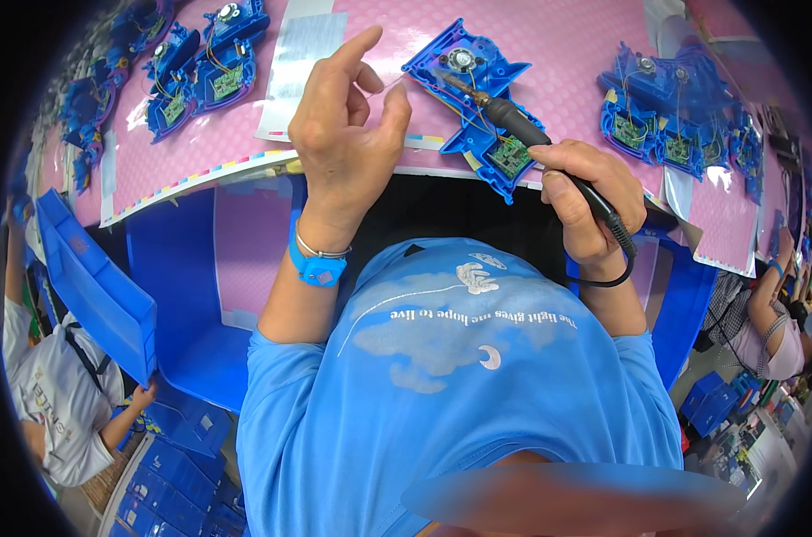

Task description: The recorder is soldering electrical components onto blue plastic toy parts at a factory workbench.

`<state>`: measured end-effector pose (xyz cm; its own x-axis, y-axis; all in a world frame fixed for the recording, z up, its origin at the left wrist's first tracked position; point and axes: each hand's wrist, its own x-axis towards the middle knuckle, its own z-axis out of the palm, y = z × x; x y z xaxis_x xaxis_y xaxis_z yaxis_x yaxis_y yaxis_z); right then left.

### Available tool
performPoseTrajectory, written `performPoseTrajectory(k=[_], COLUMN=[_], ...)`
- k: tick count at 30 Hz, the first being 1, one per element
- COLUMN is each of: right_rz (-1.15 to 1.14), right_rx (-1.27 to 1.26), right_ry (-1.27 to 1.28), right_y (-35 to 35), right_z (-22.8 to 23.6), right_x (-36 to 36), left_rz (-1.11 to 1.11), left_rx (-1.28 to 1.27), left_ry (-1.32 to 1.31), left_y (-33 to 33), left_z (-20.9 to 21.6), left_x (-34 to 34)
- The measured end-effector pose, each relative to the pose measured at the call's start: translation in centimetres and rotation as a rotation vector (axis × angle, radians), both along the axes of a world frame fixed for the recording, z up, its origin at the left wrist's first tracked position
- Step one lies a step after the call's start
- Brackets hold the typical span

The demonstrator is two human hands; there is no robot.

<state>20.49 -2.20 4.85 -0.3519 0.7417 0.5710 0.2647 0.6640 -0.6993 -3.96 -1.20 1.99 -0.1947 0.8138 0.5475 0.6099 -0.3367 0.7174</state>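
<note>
My right hand (594, 192) grips a soldering iron (516, 121) by its black handle. Its metal tip reaches over an opened blue plastic housing (469, 134), close to the round silver speaker (462, 60); whether it touches is too small to tell. Thin wires run across this housing to a green circuit board (511, 156) in its nearer half. To the left of the housing my left hand (348, 125) is raised, thumb and index finger apart, the other fingers partly bent. A faint thin line shows beside the thumb; I cannot make out what it is.
More opened blue housings with boards lie at the left (218, 67) and right (679, 107) on the pink table covering (549, 27). Blue bins (187, 295) stand below the table edge. At the left a person holds a blue tray (97, 286); another person sits at the right.
</note>
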Motion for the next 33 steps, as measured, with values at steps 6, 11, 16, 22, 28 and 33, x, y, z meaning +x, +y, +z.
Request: performPoseTrajectory(k=[6,11,16,22,28,33], right_rz=[-0.015,-0.033,-0.018,-0.022,-0.001,-0.002], right_rx=[0.004,-0.010,-0.011,-0.024,-0.040,-0.045], right_ry=[0.068,0.097,0.061,0.038,0.042,0.044], right_y=[-0.4,-0.7,-0.6,-0.3,0.0,0.0], right_z=[-0.1,0.0,-0.1,0.0,-0.3,-0.3], right_x=[0.6,0.6,0.5,0.0,0.2,0.1], left_rz=[-0.198,-0.267,-0.273,-0.340,-0.334,-0.329], left_rx=[0.233,0.216,0.263,0.272,0.245,0.236], left_ry=[0.198,0.499,0.502,0.440,0.437,0.447], left_y=[0.6,0.9,0.9,1.7,1.8,1.8], left_z=[-0.5,-0.3,-0.5,-1.3,-1.5,-1.5], left_x=[-1.3,-1.4,-1.3,-1.5,-1.4,-1.5])
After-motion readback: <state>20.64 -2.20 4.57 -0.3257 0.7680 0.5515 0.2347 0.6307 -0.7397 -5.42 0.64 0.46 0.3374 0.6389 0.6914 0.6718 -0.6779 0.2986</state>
